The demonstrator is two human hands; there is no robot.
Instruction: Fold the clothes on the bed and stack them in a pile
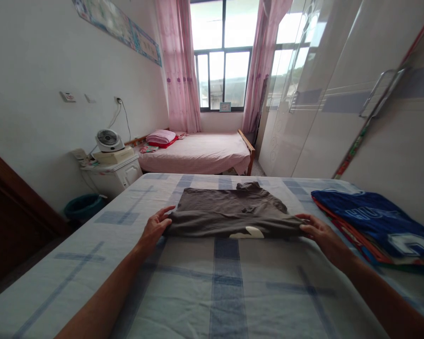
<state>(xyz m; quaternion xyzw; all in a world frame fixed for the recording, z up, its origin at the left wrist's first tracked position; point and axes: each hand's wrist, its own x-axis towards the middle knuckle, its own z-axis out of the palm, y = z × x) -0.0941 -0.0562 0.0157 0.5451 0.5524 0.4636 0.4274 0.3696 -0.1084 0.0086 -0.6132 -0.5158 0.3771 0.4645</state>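
Observation:
A dark grey-brown T-shirt (pixel 212 202) lies on the bed in front of me, its near part folded over, with a cream-coloured print showing on that fold. My left hand (pixel 157 226) pinches the fold's left end between thumb and fingers. At the opposite end, my right hand (pixel 313 227) grips the fabric the same way. Between the two hands the folded edge is stretched fairly straight. A bunched bit of cloth sticks up at the shirt's far side.
The bed has a pale sheet (pixel 183 292) with blue stripes. On the right lies a stack of folded clothes (pixel 374 221), a blue jersey on top. Beyond are a pink bed (pixel 205 150), a nightstand (pixel 116 174) with a fan (pixel 109 140), a bin (pixel 85 207) and a wardrobe (pixel 325 94).

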